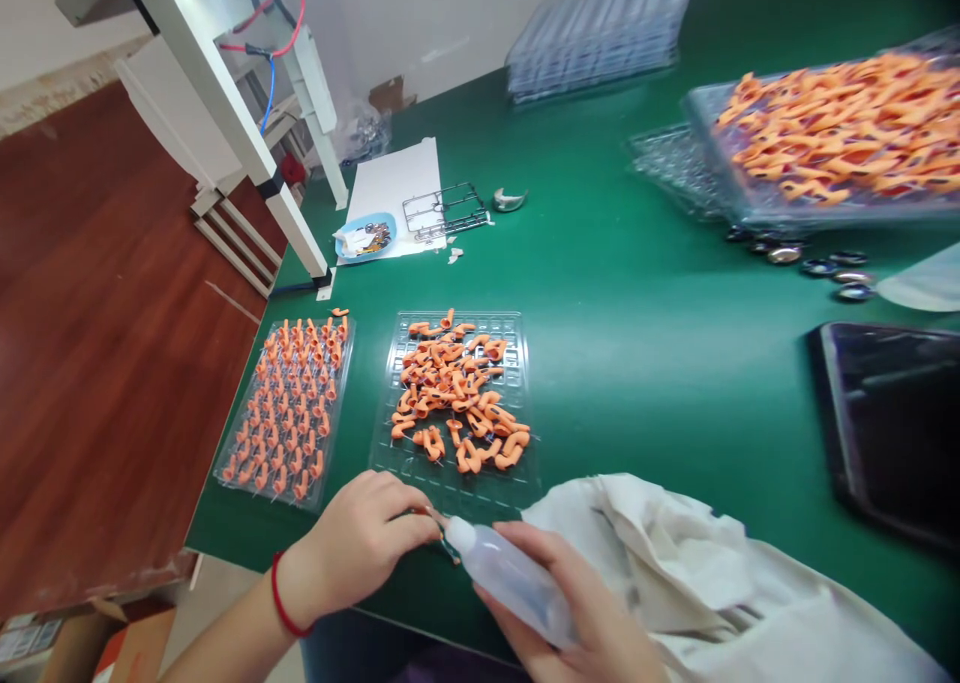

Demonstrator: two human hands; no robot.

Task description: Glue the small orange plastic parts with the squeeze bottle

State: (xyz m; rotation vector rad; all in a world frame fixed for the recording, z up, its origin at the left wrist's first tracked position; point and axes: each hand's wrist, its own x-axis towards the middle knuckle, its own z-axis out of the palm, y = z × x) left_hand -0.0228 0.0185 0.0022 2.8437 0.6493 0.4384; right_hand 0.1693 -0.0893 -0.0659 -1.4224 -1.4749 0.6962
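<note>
Clear squeeze bottle (517, 583), white nozzle, tilted sideways.

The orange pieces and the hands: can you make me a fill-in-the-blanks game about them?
1. The right hand holds a clear squeeze ____.
2. The left hand wears a ____ string on its wrist.
3. The loose orange pieces lie in a clear tray on the ____ table.
4. Beside the right hand lies a crumpled white ____.

Missing words: bottle, red, green, cloth.
</note>
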